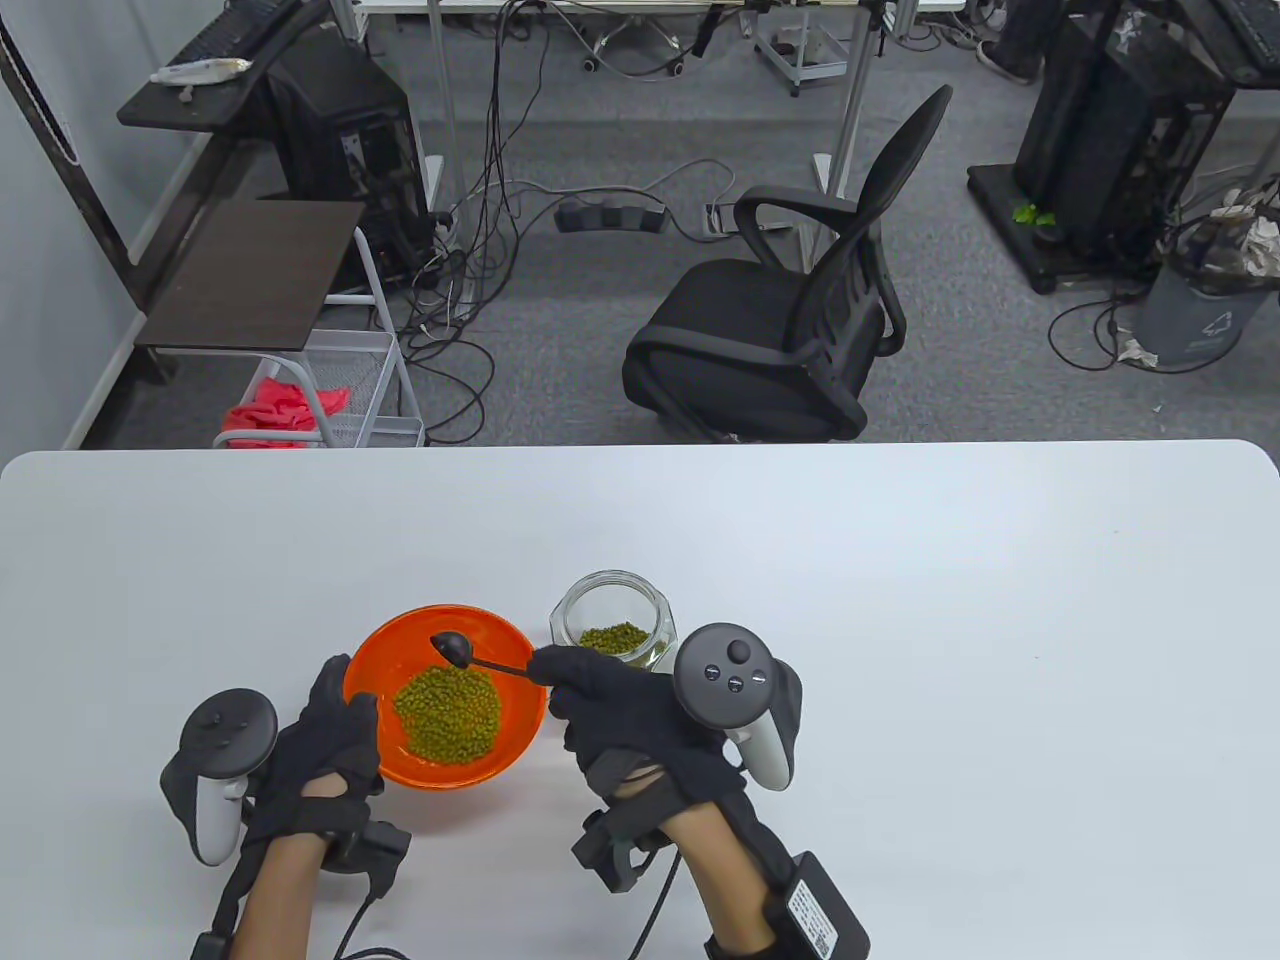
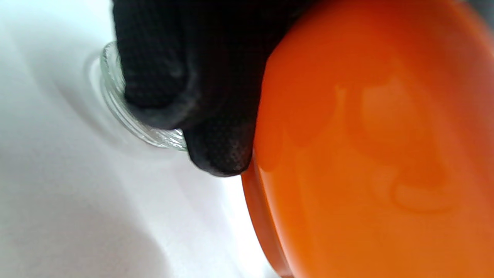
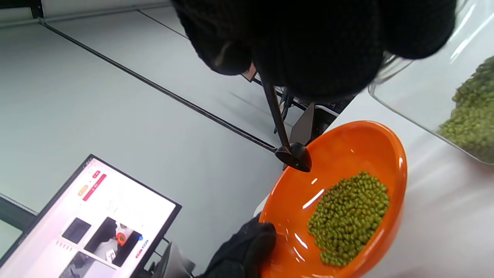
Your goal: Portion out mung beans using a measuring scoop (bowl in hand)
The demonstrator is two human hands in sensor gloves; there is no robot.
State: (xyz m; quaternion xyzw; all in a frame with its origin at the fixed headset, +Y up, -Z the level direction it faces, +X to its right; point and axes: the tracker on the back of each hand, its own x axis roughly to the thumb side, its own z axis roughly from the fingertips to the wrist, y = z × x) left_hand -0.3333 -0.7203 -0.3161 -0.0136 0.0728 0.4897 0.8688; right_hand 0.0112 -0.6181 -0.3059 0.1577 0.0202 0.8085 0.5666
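Both hands are busy over the white tabletop (image 1: 900,600). Left hand (image 1: 325,740) grips the near-left rim of the orange bowl (image 1: 500,640), thumb over the edge and fingers (image 2: 216,154) pressed to its underside, holding it tilted. Right hand (image 1: 630,715) pinches the handle of the black measuring scoop (image 1: 455,648), whose small cup hangs above the bowl's far side. A heap of mung beans (image 1: 447,712) lies in the bowl. Just beside it, toward the right, stands an open glass jar (image 1: 612,620) with more beans inside.
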